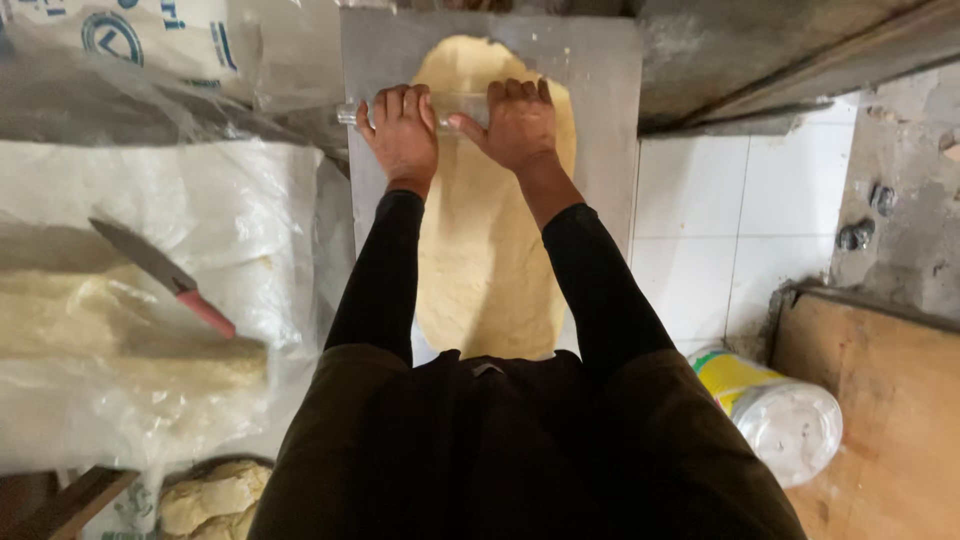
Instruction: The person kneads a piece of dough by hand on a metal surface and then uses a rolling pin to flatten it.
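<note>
A long oval sheet of pale yellow dough point(487, 240) lies flat on a grey metal board point(600, 100) in front of me. Across its far part lies a clear rolling pin point(458, 106). My left hand point(402, 130) presses down on the pin's left half, fingers curled over it. My right hand point(518, 122) presses on the right half in the same way. Both arms wear black sleeves and reach straight forward over the dough.
To the left, a knife with a pink handle point(165, 275) rests on plastic sheeting point(200, 200) over blocks of dough. More dough lumps point(215, 495) sit at the bottom left. A lidded plastic tub point(780, 415) lies on its side at right, next to a wooden board point(890, 400).
</note>
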